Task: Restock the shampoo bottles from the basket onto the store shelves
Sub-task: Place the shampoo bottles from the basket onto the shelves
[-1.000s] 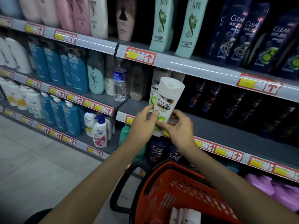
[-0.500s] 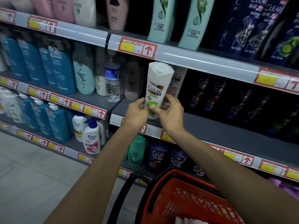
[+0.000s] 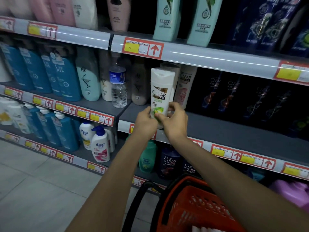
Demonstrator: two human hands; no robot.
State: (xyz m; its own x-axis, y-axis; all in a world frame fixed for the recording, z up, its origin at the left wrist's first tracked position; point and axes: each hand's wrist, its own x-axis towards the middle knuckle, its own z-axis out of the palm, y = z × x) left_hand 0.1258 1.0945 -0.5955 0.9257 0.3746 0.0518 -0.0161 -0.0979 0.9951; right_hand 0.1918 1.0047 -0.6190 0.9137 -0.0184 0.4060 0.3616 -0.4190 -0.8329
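A white Clear shampoo bottle (image 3: 161,91) with a green label stands upright at the front of the grey middle shelf (image 3: 225,131). My left hand (image 3: 146,122) and my right hand (image 3: 175,122) both grip its lower part from either side, fingers curled round it. Its base is hidden behind my hands, so I cannot tell whether it touches the shelf. Behind it stand other white Clear bottles (image 3: 185,86). The red basket (image 3: 192,206) sits below my right forearm, with something white showing at the bottom edge.
Dark Clear bottles (image 3: 232,96) fill the shelf to the right. A clear water bottle (image 3: 117,87) and pale bottles stand to the left, blue bottles (image 3: 55,72) beyond. Mint bottles (image 3: 167,19) line the upper shelf. Grey floor tiles (image 3: 41,190) lie at lower left.
Both hands have carried the white bottle up and forward, from in front of the shelf edge to over the middle shelf. The view has moved closer to the shelves.
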